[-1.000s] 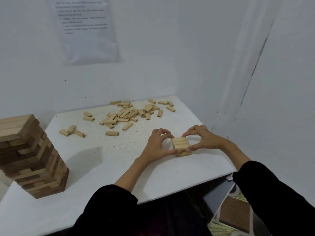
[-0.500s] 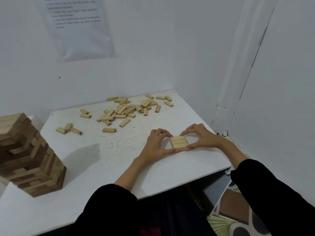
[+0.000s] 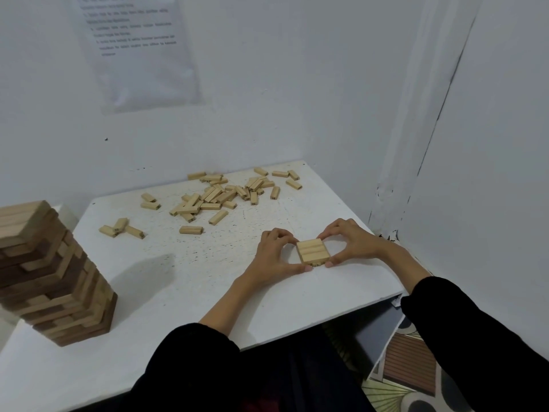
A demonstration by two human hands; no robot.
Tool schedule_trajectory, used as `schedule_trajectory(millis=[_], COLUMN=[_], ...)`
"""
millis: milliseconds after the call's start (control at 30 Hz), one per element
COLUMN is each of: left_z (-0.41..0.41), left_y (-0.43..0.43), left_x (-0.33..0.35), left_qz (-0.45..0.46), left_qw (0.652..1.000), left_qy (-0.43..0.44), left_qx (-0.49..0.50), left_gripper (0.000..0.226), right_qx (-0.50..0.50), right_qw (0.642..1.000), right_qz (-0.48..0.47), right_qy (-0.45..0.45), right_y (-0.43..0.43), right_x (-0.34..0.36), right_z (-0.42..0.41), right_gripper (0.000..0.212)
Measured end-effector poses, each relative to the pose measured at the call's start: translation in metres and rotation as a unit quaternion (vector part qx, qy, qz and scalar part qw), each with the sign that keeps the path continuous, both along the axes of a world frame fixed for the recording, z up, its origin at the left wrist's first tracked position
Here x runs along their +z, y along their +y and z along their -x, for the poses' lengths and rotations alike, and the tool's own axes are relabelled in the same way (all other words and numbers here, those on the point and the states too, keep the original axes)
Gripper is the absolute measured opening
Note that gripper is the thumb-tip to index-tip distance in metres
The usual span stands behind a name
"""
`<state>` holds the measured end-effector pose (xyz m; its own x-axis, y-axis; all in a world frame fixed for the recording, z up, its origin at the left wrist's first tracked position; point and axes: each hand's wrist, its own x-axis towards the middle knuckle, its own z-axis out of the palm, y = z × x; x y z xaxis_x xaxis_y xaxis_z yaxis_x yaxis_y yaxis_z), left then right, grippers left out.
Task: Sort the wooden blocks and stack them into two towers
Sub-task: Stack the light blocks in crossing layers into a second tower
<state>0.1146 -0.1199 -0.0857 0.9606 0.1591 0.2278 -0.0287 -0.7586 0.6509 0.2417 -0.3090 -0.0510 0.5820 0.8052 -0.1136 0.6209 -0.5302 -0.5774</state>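
Stack (image 3: 312, 251) of light blocks sits centre-right of frame, on front-right part of white table (image 3: 178, 292), held from both sides.

Grip, frame-left side: left hand (image 3: 274, 257) has fingers curled onto far-left corner of stack, thumb against near-left corner. Frame-right side: right hand (image 3: 350, 243) mirrors it, fingers curled at far-right corner, thumb tip at near edge. Both holds are narrow and closed round the stack.

Top layer of stack is three light blocks side by side, long edges running left-right in frame, flush into a square. Lower layer shows only as a sliver with dark end marks under the near edge; can't tell the layer count beyond that.

Upper centre of frame: loose blocks (image 3: 219, 194), a light-coloured pile scattered toward table's far edge, well apart from the hands. Left of pile is a trio (image 3: 121, 228) of touching blocks. One single block (image 3: 191, 229) lies alone between pile and hands.

Left edge of frame: tall tower (image 3: 44, 278), mixed dark and light layers, layers twisted off square, standing on table, partly cropped.

Upper left: printed sheet (image 3: 136, 49) on wall, text too blurred to read. Bottom of frame: black sleeves (image 3: 193, 352). Lower right: patterned mat (image 3: 407, 367) on floor, below table edge.
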Motion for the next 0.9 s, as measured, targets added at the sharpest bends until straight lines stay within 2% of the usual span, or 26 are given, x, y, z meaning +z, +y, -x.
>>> schedule_trajectory(millis=[167,300,433,567,633,767,900], left_z=[0.001,0.002,0.001,0.005,0.007,0.014,0.025], left_y=[-0.001,-0.002,-0.003,0.001,0.011,0.05,0.101], left_x=[-0.001,-0.001,-0.002,0.001,0.006,0.017,0.016], left_qz=[0.0,-0.008,-0.014,-0.004,0.009,0.016,-0.025], left_qw=[1.0,1.0,0.999,1.0,1.0,0.997,0.981], left_qy=[-0.02,-0.027,-0.031,-0.022,-0.022,-0.063,-0.099], left_qx=[0.003,0.002,0.009,-0.011,-0.015,0.049,0.162], left_gripper=[0.072,0.083,0.085,0.079,0.072,0.061,0.058], right_qx=[0.007,0.007,0.008,0.012,0.007,-0.003,-0.002], right_qw=[1.0,1.0,1.0,0.999,0.999,0.997,0.995], right_qz=[0.014,0.018,0.019,0.027,-0.001,-0.064,-0.092], right_qy=[-0.008,-0.009,-0.006,0.032,0.05,0.045,-0.023], right_y=[0.002,0.003,0.003,0.003,0.006,0.03,0.081], right_x=[0.002,0.003,0.002,0.008,0.014,0.02,0.012], right_z=[-0.002,-0.003,-0.003,-0.007,-0.008,-0.007,-0.003], right_gripper=[0.059,0.058,0.058,0.063,0.054,0.034,0.028])
